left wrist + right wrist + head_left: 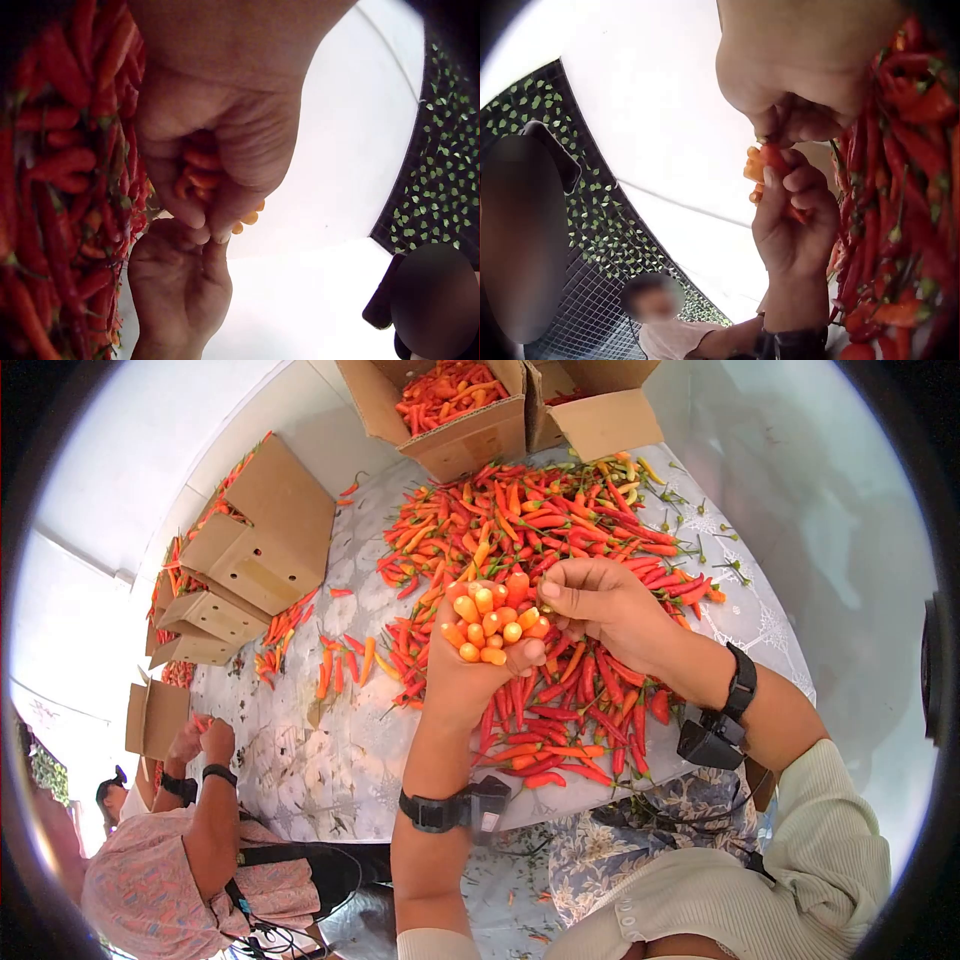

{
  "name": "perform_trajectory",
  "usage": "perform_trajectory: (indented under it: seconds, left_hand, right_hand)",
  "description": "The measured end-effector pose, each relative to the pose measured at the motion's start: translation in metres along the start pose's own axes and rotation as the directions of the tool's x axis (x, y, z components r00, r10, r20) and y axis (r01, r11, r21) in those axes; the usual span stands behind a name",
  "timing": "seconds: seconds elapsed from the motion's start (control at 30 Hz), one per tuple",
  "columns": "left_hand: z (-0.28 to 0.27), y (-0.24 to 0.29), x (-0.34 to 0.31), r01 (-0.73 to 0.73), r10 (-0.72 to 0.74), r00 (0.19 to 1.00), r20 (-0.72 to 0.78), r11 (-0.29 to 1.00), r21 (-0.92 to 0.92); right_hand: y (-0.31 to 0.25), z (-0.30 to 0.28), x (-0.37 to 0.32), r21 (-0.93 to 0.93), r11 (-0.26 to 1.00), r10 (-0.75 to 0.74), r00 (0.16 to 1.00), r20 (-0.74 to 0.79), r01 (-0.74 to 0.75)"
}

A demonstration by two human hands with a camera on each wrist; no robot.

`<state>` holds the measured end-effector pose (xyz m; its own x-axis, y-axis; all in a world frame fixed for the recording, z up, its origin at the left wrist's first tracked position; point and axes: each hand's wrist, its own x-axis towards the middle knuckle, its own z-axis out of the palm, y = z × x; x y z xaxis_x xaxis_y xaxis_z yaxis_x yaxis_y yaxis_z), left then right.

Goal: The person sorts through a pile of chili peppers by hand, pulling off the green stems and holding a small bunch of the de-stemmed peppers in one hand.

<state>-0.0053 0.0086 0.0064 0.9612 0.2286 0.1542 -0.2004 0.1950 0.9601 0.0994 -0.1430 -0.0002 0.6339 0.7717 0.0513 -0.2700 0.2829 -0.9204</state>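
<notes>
My left hand [465, 675] grips a bunch of orange and red chillies [490, 625], their blunt, stemless ends turned up toward the head camera. Its fingers curl round the bunch, seen from behind in the left wrist view. Right beside it, my right hand [610, 610] pinches a small green chilli stem [762, 140] between thumb and fingers, at the top of a red chilli [774, 157] in the bunch. Both hands are above a large heap of chillies [560, 530], mostly red, many with green stems.
Cardboard boxes [470, 445] of chillies stand at the table's back, more boxes [265, 525] along the left. Loose stems [735, 568] lie at the right edge of the patterned tablecloth [290, 760]. Another person [190, 860] works at the lower left.
</notes>
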Motion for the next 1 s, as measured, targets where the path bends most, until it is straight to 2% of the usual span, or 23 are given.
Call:
perform_trajectory:
  seconds: [0.07,0.17,0.23,0.3,0.33,0.43,0.47,0.5,0.53,0.63,0.73,1.0]
  left_hand:
    - [-0.001,-0.001,0.0,-0.01,0.01,1.0,-0.02,1.0,0.006]
    - [-0.005,-0.002,0.002,-0.036,0.034,0.997,-0.069,0.999,-0.019]
    - [-0.006,0.0,0.003,-0.063,0.056,0.995,-0.081,0.994,-0.089]
    - [-0.008,-0.004,0.004,-0.09,0.072,0.986,-0.148,0.989,-0.118]
    - [-0.011,-0.004,0.005,-0.097,0.073,0.984,-0.16,0.984,-0.15]
    - [-0.009,-0.002,0.006,-0.115,0.075,0.973,-0.217,0.978,-0.175]
    - [-0.007,-0.001,0.005,-0.119,0.076,0.968,-0.237,0.978,-0.172]
    - [-0.006,0.001,0.005,-0.118,0.078,0.969,-0.236,0.98,-0.159]
    - [-0.006,0.002,0.004,-0.117,0.08,0.969,-0.234,0.982,-0.146]
    - [-0.006,0.004,0.004,-0.111,0.084,0.971,-0.223,0.987,-0.113]
    - [-0.004,0.004,0.003,-0.118,0.089,0.971,-0.222,0.986,-0.122]
    - [-0.005,-0.001,0.005,-0.117,0.1,0.98,-0.173,0.988,-0.097]
  right_hand:
    - [0.003,0.004,0.0,0.05,0.999,-0.011,0.995,-0.103,0.016]
    - [-0.008,-0.003,0.002,-0.239,0.961,-0.217,0.914,-0.343,0.139]
    - [-0.005,-0.015,0.012,-0.4,0.876,-0.442,0.782,-0.44,0.27]
    - [-0.005,-0.018,0.017,-0.521,0.764,-0.634,0.592,-0.497,0.38]
    - [-0.007,-0.016,0.015,-0.567,0.733,-0.665,0.572,-0.48,0.376]
    - [-0.011,0.004,-0.001,-0.688,0.602,-0.651,0.748,-0.131,0.404]
    - [-0.012,0.01,-0.006,-0.639,0.663,-0.483,0.875,0.033,0.39]
    - [-0.011,0.016,-0.012,-0.648,0.625,-0.375,0.895,0.242,0.436]
    - [-0.009,0.02,-0.018,-0.643,0.591,-0.242,0.868,0.434,0.487]
    - [0.015,0.028,-0.026,-0.628,0.341,-0.122,0.695,0.708,0.7]
    - [0.019,0.029,-0.028,-0.686,0.274,0.0,0.713,0.701,0.674]
    - [0.03,0.028,-0.029,-0.731,0.125,-0.121,0.742,0.66,0.671]
